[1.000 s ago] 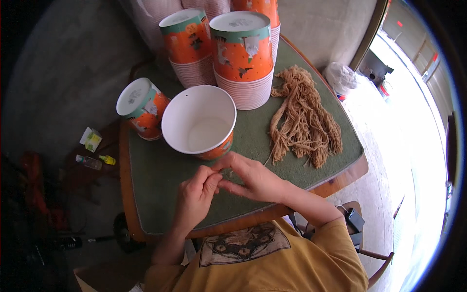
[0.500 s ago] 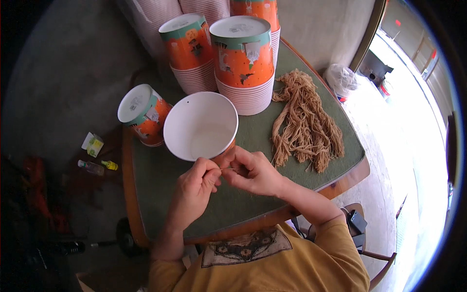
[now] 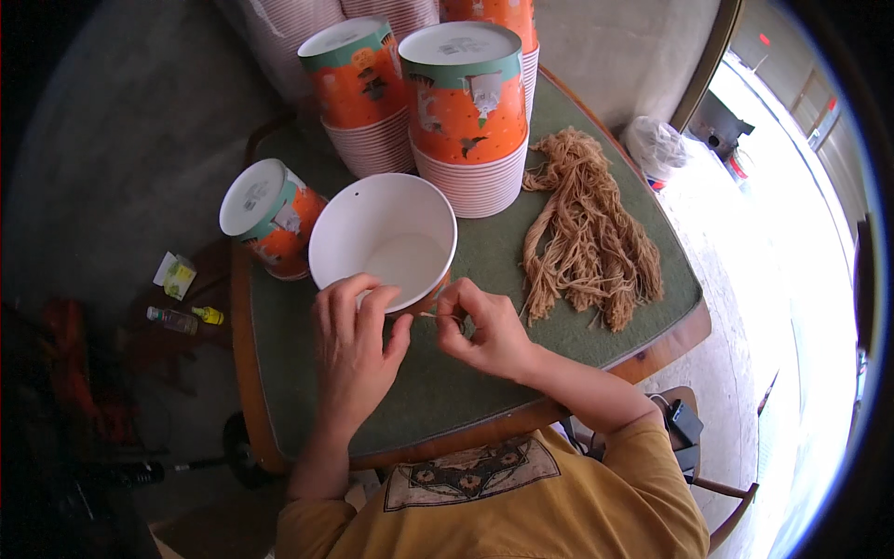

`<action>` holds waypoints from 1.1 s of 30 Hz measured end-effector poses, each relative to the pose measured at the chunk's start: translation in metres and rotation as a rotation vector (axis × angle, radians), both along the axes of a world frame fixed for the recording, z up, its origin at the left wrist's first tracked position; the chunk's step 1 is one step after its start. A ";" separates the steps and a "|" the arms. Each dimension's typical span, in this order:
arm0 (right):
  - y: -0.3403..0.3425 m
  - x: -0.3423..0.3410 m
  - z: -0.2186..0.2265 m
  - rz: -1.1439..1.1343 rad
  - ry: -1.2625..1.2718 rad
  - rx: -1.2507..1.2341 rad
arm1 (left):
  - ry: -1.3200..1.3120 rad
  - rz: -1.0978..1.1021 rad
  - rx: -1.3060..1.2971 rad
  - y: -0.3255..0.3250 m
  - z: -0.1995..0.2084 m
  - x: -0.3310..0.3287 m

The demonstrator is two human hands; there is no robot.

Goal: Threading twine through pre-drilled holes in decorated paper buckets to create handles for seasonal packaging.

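A white-lined paper bucket (image 3: 402, 250) stands mouth up in front of me, with a small dark hole near its far rim. My left hand (image 3: 356, 340) is open at its near left rim. Its fingers reach over the rim and its thumb stays outside; I cannot tell whether they press on it. Just right of the near rim, my right hand (image 3: 484, 331) is closed in a pinch on a thin tan string (image 3: 428, 314), whose short end sticks out toward the left thumb. A loose bundle of similar tan strings (image 3: 591, 238) lies to the right.
Upside-down stacks of orange and green paper buckets (image 3: 470, 102) rise behind, with another stack (image 3: 358, 84) beside them. One bucket (image 3: 279, 219) lies tilted at the left. The green-topped table (image 3: 391, 419) has a wooden edge. Small bottles (image 3: 174, 320) sit off its left side.
My hands have drawn apart. The left has let go of the string, spread its fingers and moved up to the bucket rim; the right still pinches the string.
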State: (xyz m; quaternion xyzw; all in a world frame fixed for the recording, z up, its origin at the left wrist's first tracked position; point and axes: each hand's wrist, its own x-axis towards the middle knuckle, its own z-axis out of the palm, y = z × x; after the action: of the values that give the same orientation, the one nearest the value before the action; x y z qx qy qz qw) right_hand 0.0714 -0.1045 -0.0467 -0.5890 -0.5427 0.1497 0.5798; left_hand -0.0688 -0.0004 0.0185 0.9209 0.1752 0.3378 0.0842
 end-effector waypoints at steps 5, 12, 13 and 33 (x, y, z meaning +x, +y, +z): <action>0.012 0.007 0.003 -0.104 -0.130 0.108 | 0.077 -0.172 -0.081 0.021 0.008 0.011; 0.031 0.019 0.045 -0.208 -0.233 0.055 | -0.023 -0.142 -0.388 0.038 0.024 0.029; 0.035 0.020 0.047 -0.209 -0.244 0.070 | -0.022 -0.126 -0.406 0.040 0.023 0.030; 0.043 0.024 0.044 -0.233 -0.322 0.117 | 0.014 -0.145 -0.467 0.037 0.026 0.028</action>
State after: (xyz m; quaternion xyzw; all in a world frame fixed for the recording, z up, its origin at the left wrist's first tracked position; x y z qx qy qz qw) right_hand 0.0950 -0.0612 -0.0023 -0.6295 -0.5642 -0.0464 0.5322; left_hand -0.0406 0.0363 0.0448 0.8891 0.1823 0.2748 0.3175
